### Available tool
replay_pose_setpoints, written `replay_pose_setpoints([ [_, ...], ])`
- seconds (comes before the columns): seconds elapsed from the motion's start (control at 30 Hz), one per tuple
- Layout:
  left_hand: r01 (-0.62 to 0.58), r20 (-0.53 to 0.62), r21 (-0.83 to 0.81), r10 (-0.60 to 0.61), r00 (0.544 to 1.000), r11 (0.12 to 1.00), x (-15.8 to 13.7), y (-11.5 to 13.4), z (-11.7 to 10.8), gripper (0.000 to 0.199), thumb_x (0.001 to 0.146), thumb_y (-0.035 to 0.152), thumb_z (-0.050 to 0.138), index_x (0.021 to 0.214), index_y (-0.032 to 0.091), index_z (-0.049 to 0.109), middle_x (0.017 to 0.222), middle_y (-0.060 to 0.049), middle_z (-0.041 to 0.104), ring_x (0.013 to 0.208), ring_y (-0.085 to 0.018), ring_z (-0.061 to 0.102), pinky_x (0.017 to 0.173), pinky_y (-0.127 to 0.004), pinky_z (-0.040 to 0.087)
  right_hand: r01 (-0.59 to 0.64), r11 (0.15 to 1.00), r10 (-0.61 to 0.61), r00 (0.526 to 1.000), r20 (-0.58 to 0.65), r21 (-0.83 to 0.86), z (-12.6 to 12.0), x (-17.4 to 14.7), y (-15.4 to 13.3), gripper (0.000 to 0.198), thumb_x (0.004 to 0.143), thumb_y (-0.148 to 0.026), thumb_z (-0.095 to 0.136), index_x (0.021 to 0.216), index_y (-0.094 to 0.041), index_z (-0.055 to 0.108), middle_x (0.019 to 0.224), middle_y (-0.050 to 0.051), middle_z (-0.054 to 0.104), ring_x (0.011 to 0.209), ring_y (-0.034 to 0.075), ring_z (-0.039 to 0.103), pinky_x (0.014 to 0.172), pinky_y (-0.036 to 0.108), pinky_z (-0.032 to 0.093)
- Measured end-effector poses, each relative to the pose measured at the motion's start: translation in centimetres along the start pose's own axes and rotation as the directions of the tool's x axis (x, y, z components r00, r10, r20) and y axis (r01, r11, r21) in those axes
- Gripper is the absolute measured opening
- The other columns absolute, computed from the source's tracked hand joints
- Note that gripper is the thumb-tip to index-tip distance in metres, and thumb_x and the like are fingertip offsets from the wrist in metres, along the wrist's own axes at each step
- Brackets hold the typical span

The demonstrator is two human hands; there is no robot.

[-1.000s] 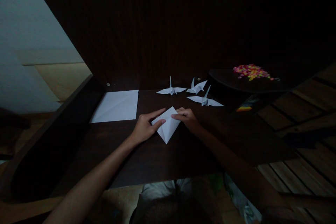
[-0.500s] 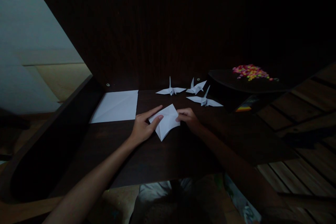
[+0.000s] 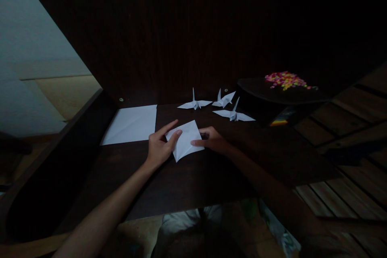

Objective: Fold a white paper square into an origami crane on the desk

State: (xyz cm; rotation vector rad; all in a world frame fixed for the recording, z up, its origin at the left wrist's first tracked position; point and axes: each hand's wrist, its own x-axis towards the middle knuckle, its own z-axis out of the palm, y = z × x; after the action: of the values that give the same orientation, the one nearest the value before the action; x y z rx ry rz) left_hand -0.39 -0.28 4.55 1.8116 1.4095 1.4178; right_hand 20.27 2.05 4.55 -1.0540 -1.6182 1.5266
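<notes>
A white folded sheet of paper (image 3: pixel 186 135), roughly square with one corner toward me, is held between both hands above the dark desk (image 3: pixel 181 185). My left hand (image 3: pixel 160 144) grips its left side, thumb on top and forefinger stretched out along the far side. On the right edge my right hand (image 3: pixel 211 139) pinches the paper, its thumb lying across the top face and its other fingers behind. The near edge of the paper curves slightly. Just beyond are three white paper cranes: one at left (image 3: pixel 195 103), one at back right (image 3: pixel 224 99) and one in front (image 3: pixel 234 114).
A larger white sheet with a diagonal crease (image 3: pixel 130 125) lies left of my hands. Small pink, red and yellow pieces (image 3: pixel 286 80) are heaped on a dark raised shelf (image 3: pixel 256 90) at the right. A tall dark panel (image 3: pixel 169 36) closes off the back.
My right thumb has slid inward over the paper's top face. The folded paper has turned a little and lies flatter. The whole view has shifted slightly.
</notes>
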Motion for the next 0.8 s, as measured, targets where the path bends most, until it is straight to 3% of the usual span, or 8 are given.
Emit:
replay_pose_setpoints([
  [0.2, 0.058, 0.003, -0.054, -0.058, 0.998, 0.997, 0.4, 0.1, -0.1, 0.043, 0.079, 0.039, 0.069, 0.116, 0.018, 0.067, 0.101, -0.007, 0.073, 0.089, -0.023, 0.067, 0.071, -0.030, 0.054, -0.032, 0.996, 0.028, 0.999, 0.046, 0.087, -0.3, -0.1, 0.2, 0.035, 0.060, -0.032, 0.081, 0.088, -0.014, 0.071, 0.089, 0.007, 0.074, 0.084, 0.022, 0.069, 0.076, 0.035, 0.052],
  [0.47, 0.183, -0.022, -0.248, -0.194, 0.981, 0.951, 0.5, -0.4, 0.5, 0.049, 0.074, 0.038, 0.074, 0.115, 0.019, 0.055, 0.065, 0.004, 0.063, 0.051, -0.010, 0.055, 0.046, -0.019, 0.039, 0.009, 0.997, 0.005, 0.986, -0.168, 0.079, -0.3, 0.5, 0.8, 0.030, 0.060, -0.036, 0.080, 0.077, -0.015, 0.067, 0.069, 0.002, 0.071, 0.063, 0.016, 0.065, 0.060, 0.026, 0.047],
  [0.63, 0.294, 0.053, -0.378, -0.296, 0.954, 0.878, 0.5, -0.7, 1.0, 0.071, 0.068, 0.039, 0.079, 0.127, 0.021, 0.043, 0.075, 0.002, 0.068, 0.060, -0.013, 0.064, 0.052, -0.020, 0.047, 0.066, 0.994, -0.039, 0.962, -0.269, 0.092, -0.3, 0.6, 0.7, 0.029, 0.060, -0.042, 0.079, 0.070, -0.016, 0.067, 0.068, 0.003, 0.071, 0.063, 0.017, 0.064, 0.059, 0.027, 0.046],
  [0.8, 0.476, 0.326, -0.444, -0.359, 0.875, 0.759, 0.1, -0.5, 1.6, 0.052, 0.060, 0.036, 0.085, 0.101, 0.011, 0.065, 0.100, -0.010, 0.072, 0.087, -0.022, 0.069, 0.077, -0.031, 0.056, 0.085, 0.988, -0.036, 0.943, -0.330, 0.133, -0.1, 0.8, 0.9, 0.031, 0.059, -0.044, 0.080, 0.068, -0.017, 0.067, 0.065, 0.002, 0.069, 0.060, 0.016, 0.062, 0.058, 0.028, 0.046],
])
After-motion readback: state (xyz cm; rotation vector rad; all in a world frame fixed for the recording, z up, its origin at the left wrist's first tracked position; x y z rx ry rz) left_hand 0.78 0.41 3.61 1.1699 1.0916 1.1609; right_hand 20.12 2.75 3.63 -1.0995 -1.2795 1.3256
